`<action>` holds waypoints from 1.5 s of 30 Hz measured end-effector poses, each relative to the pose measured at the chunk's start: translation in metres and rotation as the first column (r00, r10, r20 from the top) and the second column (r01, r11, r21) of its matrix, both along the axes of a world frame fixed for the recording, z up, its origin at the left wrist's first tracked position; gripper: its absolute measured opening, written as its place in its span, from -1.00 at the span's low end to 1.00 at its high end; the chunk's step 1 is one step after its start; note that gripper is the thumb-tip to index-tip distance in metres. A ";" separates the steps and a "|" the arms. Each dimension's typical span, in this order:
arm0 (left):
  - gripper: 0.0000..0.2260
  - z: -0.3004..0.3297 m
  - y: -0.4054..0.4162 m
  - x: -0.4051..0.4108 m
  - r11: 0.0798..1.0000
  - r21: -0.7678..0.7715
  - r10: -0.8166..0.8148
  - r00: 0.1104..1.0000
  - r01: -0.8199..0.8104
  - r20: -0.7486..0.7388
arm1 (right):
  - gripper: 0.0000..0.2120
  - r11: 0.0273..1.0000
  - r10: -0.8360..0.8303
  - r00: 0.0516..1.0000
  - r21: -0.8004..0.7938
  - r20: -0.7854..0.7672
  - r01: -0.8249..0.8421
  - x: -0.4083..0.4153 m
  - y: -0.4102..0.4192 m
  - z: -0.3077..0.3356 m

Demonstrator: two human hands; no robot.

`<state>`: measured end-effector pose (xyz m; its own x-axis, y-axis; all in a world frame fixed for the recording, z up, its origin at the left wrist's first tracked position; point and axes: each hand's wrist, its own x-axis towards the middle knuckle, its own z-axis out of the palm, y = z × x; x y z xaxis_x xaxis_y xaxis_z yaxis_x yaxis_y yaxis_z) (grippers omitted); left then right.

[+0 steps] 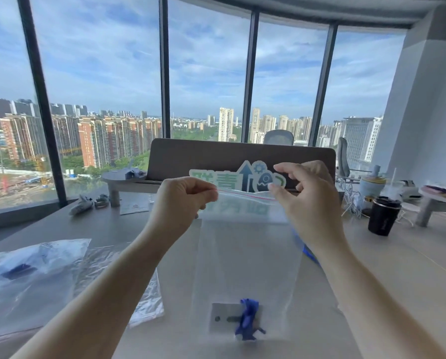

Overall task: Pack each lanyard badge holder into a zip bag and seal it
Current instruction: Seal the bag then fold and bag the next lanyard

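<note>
Both hands hold a clear zip bag (245,255) upright above the desk (372,268). The left hand (183,200) pinches the left end of the red seal strip, and the right hand (302,193) pinches the right end. The badge holder (227,318) with its blue lanyard (247,320) sits at the bottom of the bag. More plastic bags (35,270) lie on the desk to the left

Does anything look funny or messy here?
Nothing is spilled or broken. The badge holder with its bunched blue lanyard sits in the zip bag, held up by the left hand and right hand.
</note>
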<state>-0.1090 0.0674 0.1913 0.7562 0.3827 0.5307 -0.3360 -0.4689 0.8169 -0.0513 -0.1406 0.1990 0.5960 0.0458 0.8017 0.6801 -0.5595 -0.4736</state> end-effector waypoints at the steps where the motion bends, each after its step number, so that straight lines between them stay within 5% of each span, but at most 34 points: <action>1: -0.94 0.000 -0.006 0.001 1.000 0.006 -0.024 1.000 0.024 -0.013 | -0.72 0.994 0.037 0.999 -0.103 0.025 -0.034 -0.005 0.006 0.003; 4: -0.92 0.000 -0.020 0.004 0.998 0.019 -0.053 0.998 0.053 -0.015 | -0.79 0.944 0.122 0.981 -0.289 -0.147 -0.161 -0.013 0.023 0.012; 12: -0.93 0.011 -0.018 -0.005 0.992 0.008 -0.124 0.992 0.123 0.003 | -0.91 0.910 0.213 0.931 -0.287 -0.295 -0.299 -0.012 0.028 0.035; 20: -0.87 0.014 -0.021 -0.009 0.989 0.017 -0.146 0.989 0.146 0.001 | -0.88 0.885 0.178 0.936 -0.366 -0.303 -0.287 -0.016 0.036 0.041; 33: -0.87 0.009 0.000 -0.011 0.996 0.009 0.083 0.993 -0.084 0.086 | -0.88 0.888 0.079 0.960 -0.417 -0.270 -0.191 -0.014 0.019 0.019; 45: -0.87 -0.002 0.065 -0.026 0.966 -0.208 0.171 0.983 -0.155 0.064 | -0.87 0.905 0.122 0.938 -0.352 -0.325 -0.239 -0.005 0.005 0.000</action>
<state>-0.1349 0.1329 0.1891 0.6324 0.6025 0.4868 -0.3375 -0.3514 0.8733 -0.0564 -0.1353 0.1994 0.7493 0.4408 0.4942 0.6529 -0.6166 -0.4399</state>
